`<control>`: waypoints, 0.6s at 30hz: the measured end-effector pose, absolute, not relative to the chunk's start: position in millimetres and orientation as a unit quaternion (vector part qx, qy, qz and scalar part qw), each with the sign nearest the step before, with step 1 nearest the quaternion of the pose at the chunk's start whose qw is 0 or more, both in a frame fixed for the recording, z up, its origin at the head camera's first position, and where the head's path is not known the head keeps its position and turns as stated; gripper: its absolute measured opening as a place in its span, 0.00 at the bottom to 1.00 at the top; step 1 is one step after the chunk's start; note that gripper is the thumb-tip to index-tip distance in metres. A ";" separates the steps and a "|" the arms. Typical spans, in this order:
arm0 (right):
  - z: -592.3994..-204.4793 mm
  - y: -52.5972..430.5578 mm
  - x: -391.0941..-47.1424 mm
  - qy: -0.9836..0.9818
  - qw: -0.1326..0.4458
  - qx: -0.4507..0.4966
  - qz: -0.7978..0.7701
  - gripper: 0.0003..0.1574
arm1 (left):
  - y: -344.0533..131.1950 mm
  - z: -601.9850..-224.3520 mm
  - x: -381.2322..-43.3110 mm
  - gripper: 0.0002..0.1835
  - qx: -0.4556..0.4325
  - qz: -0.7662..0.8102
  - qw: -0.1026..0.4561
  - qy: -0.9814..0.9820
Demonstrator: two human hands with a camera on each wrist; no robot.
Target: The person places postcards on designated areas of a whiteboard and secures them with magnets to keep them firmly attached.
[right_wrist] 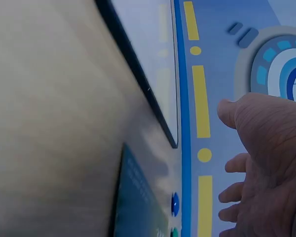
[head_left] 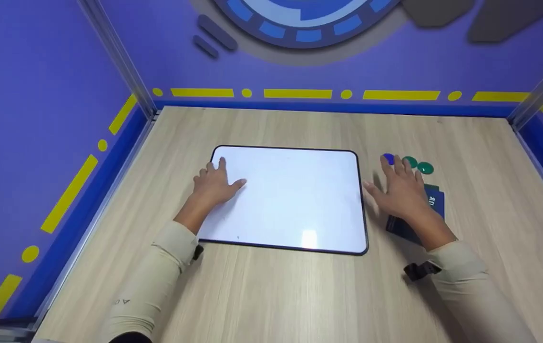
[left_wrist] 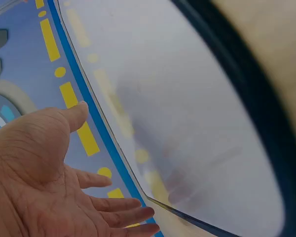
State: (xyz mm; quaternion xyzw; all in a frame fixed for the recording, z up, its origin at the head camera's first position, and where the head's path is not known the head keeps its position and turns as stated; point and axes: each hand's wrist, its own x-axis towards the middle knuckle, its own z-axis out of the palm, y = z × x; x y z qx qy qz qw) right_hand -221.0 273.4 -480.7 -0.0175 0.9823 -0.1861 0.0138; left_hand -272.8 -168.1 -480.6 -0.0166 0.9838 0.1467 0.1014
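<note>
Where tabletop (head_left: 271, 293) (walled) stretches, whiteboard (head_left: 290, 197) lies.

- Pale wood-grain counter (head_left: 276, 295)
- Lying flat near its centre: black-rimmed whiteboard (head_left: 285, 200)
- Toward two o'clock of that: blue disc (head_left: 390, 157), two green discs (head_left: 425, 167)
- At three o'clock, near the rim: dark blue cards (head_left: 438, 205), partly hidden

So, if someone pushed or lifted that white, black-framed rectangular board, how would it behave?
The white, black-framed rectangular board looks stiff: its edges run straight. Its glossy face, mirroring yellow wall marks, may feel slippery. Lying flat on the pale wood-grain table, it would probably slide, not tip.
</note>
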 end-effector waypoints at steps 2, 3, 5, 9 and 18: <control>-483.6 280.5 -217.5 0.982 0.014 -0.014 -0.189 0.58 | -172.2 -483.4 -271.6 0.54 -0.031 0.147 0.106 0.983; -485.1 284.2 -215.9 0.982 0.014 -0.011 -0.190 0.58 | -173.9 -484.7 -270.9 0.54 -0.036 0.146 0.109 0.983; -487.1 291.6 -212.5 0.981 0.016 -0.006 -0.193 0.58 | -176.3 -486.5 -269.8 0.55 -0.046 0.148 0.116 0.981; -490.0 307.5 -205.7 0.981 0.013 0.006 -0.193 0.59 | -179.8 -488.0 -269.8 0.56 -0.046 0.142 0.128 0.980; -489.4 343.6 -196.5 0.974 0.036 0.051 -0.218 0.60 | -190.3 -487.0 -278.1 0.55 -0.038 0.140 0.108 0.984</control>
